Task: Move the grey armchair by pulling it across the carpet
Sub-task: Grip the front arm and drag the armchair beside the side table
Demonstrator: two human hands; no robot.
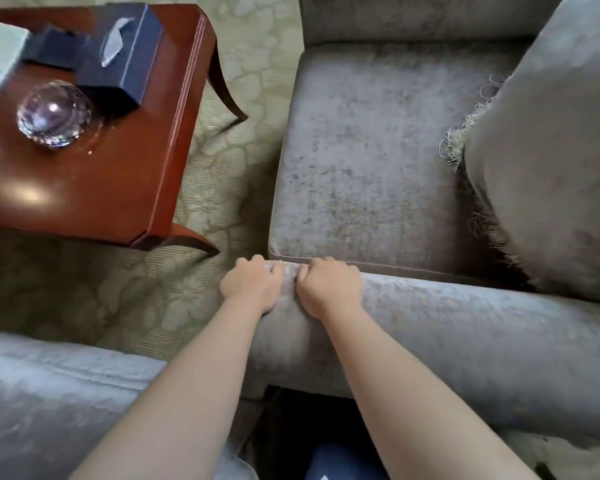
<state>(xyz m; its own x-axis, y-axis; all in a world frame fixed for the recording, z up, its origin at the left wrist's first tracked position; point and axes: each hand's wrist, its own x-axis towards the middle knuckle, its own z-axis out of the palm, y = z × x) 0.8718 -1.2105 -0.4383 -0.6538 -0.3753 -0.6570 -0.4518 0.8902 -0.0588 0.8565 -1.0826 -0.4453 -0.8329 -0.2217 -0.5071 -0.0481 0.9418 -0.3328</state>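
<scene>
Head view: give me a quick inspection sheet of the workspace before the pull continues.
Surface: green patterned carpet, bare between the furniture.
Job's things: grey armchair, seat cushion bare; fringed grey pillow leaning at its back.
Clutter: wooden side table close beside the armchair's front, carrying a dark blue tissue box, a smaller dark box and a crystal ball.
Grippers: left hand and right hand side by side, fingers curled over the front end of the near armrest.
Cables: nothing seen.
Surroundings: another grey upholstered piece at lower left, near the armrest.
</scene>
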